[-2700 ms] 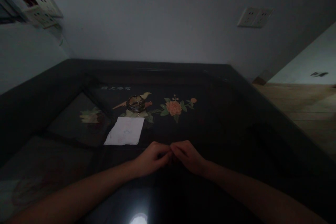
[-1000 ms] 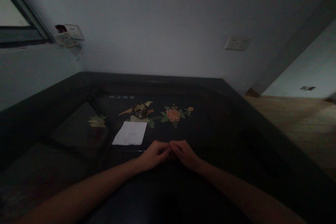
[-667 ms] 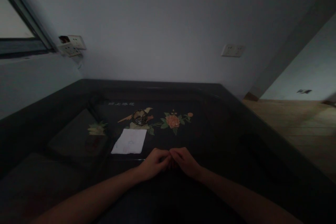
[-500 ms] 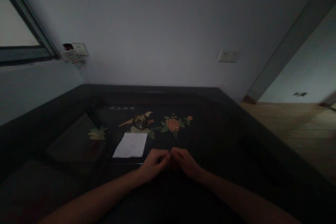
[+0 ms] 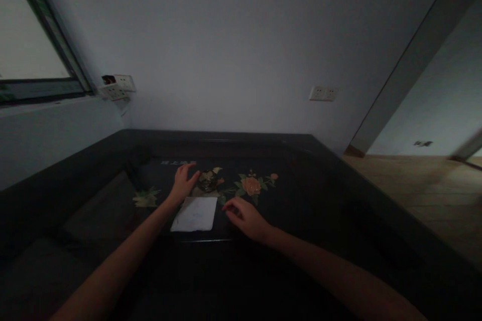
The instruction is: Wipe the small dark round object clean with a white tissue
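On the dark glossy table lies a white sheet of paper with faint marks on it. Just beyond it is a small round, shiny, brownish object, perhaps glass or metal; its kind is hard to tell in the dim light. My left hand is at the left side of this round object, fingers apart, with no grip on it visible. To the right of the paper is my right hand, its fingers loosely curved and apart, holding nothing that I can see.
The table bears a printed flower and leaves. It stands against a pale wall with a double socket on the right and more sockets in the left corner. A window is at upper left; wooden floor shows at right.
My hands, which were together in front of the paper, have parted. The left has reached forward and left to the round object; the right has moved slightly forward, its fingers loosened.
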The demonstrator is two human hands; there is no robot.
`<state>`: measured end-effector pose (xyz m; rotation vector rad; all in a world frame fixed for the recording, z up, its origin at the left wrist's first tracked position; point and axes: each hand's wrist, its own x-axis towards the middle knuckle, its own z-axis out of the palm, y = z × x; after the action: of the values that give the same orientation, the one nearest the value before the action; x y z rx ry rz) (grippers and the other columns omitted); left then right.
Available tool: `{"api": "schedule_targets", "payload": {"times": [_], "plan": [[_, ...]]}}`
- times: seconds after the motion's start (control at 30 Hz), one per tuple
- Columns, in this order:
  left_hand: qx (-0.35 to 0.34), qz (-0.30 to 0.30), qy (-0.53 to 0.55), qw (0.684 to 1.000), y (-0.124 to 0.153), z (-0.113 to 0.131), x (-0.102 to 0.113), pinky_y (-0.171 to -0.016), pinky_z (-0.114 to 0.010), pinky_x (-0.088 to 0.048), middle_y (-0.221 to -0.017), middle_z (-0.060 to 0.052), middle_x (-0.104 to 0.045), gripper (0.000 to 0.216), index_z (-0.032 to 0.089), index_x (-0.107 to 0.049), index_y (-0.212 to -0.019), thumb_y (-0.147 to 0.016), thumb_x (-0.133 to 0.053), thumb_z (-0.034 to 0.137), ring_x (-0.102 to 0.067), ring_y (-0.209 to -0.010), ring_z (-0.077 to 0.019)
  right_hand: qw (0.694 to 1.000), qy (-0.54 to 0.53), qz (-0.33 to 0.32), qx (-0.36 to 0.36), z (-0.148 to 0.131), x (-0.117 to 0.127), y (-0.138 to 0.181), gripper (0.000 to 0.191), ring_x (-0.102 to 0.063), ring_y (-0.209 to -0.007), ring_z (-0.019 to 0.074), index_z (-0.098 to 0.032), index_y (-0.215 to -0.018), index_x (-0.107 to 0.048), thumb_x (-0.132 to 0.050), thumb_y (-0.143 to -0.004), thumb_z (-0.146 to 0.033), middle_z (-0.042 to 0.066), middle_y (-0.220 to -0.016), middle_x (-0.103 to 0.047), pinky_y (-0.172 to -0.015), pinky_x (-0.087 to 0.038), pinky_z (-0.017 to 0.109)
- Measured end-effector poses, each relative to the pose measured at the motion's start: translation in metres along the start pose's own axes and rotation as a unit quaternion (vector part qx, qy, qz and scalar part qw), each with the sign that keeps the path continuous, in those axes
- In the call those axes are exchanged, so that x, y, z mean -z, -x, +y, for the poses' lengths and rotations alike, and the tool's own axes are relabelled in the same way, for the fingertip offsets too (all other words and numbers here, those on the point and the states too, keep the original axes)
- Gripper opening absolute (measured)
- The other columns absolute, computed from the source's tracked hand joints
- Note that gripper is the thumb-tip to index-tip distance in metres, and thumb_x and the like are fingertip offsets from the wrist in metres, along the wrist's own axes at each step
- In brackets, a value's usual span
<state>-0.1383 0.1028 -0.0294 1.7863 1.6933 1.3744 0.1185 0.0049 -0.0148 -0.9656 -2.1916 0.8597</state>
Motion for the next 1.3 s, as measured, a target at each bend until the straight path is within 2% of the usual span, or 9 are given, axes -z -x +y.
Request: {"api": "schedule_targets", "payload": {"times": [0.13,0.27,0.47,0.63,0.8,1.0,1.1,1.17,1.3], "plan": [[0.013,-0.067,0.012,0.998,0.010,-0.020,-0.014,-0.099,-0.042,-0.043,-0.131,-0.017,-0.050,0.051,0.012,-0.045,-0.125,-0.081,-0.050,0.039,-0.051,-0.121,-0.0270,0.991,0.115,-0.017,0.072,-0.011,-0.021,-0.027,0.030,-0.051,-0.114,0.0219,-0.015,-0.117,-0.057,-0.052,-0.090,-0.024,0.012,-0.118,-0.058,-0.099,-0.041,0.036],[0.006,-0.125,0.016,0.992,0.017,-0.019,-0.017,-0.099,-0.041,-0.044,-0.127,-0.015,-0.057,0.063,0.014,-0.040,-0.132,-0.079,-0.056,0.044,-0.056,-0.116,-0.0262,0.973,0.197,-0.081,0.093,-0.013,-0.039,-0.038,0.046,-0.041,-0.129,0.0289,-0.014,-0.132,-0.050,-0.052,-0.091,-0.034,0.017,-0.139,-0.047,-0.106,-0.035,0.043],[0.001,-0.132,0.000,0.991,0.016,-0.019,-0.018,-0.104,-0.043,-0.039,-0.133,-0.020,-0.052,0.077,0.011,-0.036,-0.137,-0.072,-0.064,0.042,-0.051,-0.122,-0.0298,0.947,0.267,-0.151,0.096,-0.006,-0.043,-0.033,0.048,-0.031,-0.137,0.0335,-0.021,-0.138,-0.045,-0.048,-0.093,-0.040,0.015,-0.148,-0.039,-0.109,-0.023,0.061],[-0.003,-0.131,-0.022,0.991,0.011,-0.027,-0.023,-0.102,-0.046,-0.041,-0.131,-0.021,-0.053,0.085,0.010,-0.035,-0.137,-0.066,-0.068,0.043,-0.052,-0.121,-0.0314,0.942,0.281,-0.162,0.082,-0.004,-0.028,-0.020,0.047,-0.030,-0.139,0.0316,-0.023,-0.139,-0.044,-0.043,-0.095,-0.041,0.013,-0.150,-0.036,-0.110,-0.020,0.062],[-0.010,-0.131,-0.049,0.990,0.011,-0.027,-0.023,-0.099,-0.045,-0.044,-0.127,-0.020,-0.056,0.081,0.010,-0.041,-0.131,-0.064,-0.069,0.044,-0.054,-0.119,-0.0320,0.941,0.291,-0.172,0.034,0.005,-0.003,0.002,0.049,-0.029,-0.139,0.0322,-0.025,-0.140,-0.042,-0.044,-0.094,-0.041,0.012,-0.151,-0.034,-0.109,-0.018,0.064],[-0.027,-0.132,-0.082,0.988,0.015,-0.016,-0.022,-0.097,-0.048,-0.044,-0.124,-0.017,-0.059,0.074,0.013,-0.047,-0.126,-0.064,-0.071,0.047,-0.056,-0.115,-0.0331,0.946,0.287,-0.139,-0.053,0.024,0.034,0.033,0.049,-0.027,-0.140,0.0309,-0.028,-0.140,-0.041,-0.048,-0.093,-0.038,0.010,-0.152,-0.033,-0.109,-0.018,0.063],[-0.046,-0.144,-0.085,0.985,0.019,-0.009,-0.027,-0.098,-0.047,-0.044,-0.121,-0.015,-0.061,0.071,0.015,-0.049,-0.123,-0.063,-0.072,0.045,-0.057,-0.114,-0.0323,0.947,0.286,-0.118,-0.083,0.031,0.052,0.043,0.047,-0.031,-0.138,0.0308,-0.024,-0.137,-0.046,-0.049,-0.092,-0.036,0.011,-0.149,-0.039,-0.109,-0.019,0.063],[-0.057,-0.149,-0.085,0.984,0.024,-0.002,-0.034,-0.099,-0.047,-0.042,-0.122,-0.014,-0.061,0.070,0.016,-0.050,-0.122,-0.062,-0.073,0.044,-0.056,-0.116,-0.0323,0.947,0.290,-0.093,-0.097,0.034,0.061,0.044,0.043,-0.036,-0.135,0.0298,-0.022,-0.133,-0.051,-0.049,-0.092,-0.036,0.012,-0.144,-0.046,-0.110,-0.022,0.060],[-0.056,-0.148,-0.090,0.983,0.037,0.013,-0.052,-0.098,-0.049,-0.043,-0.122,-0.017,-0.060,0.070,0.014,-0.050,-0.123,-0.063,-0.072,0.043,-0.056,-0.115,-0.0338,0.943,0.305,-0.042,-0.128,0.035,0.068,0.036,0.039,-0.049,-0.123,0.0256,-0.018,-0.127,-0.055,-0.052,-0.091,-0.034,0.013,-0.131,-0.056,-0.102,-0.038,0.044]]}}
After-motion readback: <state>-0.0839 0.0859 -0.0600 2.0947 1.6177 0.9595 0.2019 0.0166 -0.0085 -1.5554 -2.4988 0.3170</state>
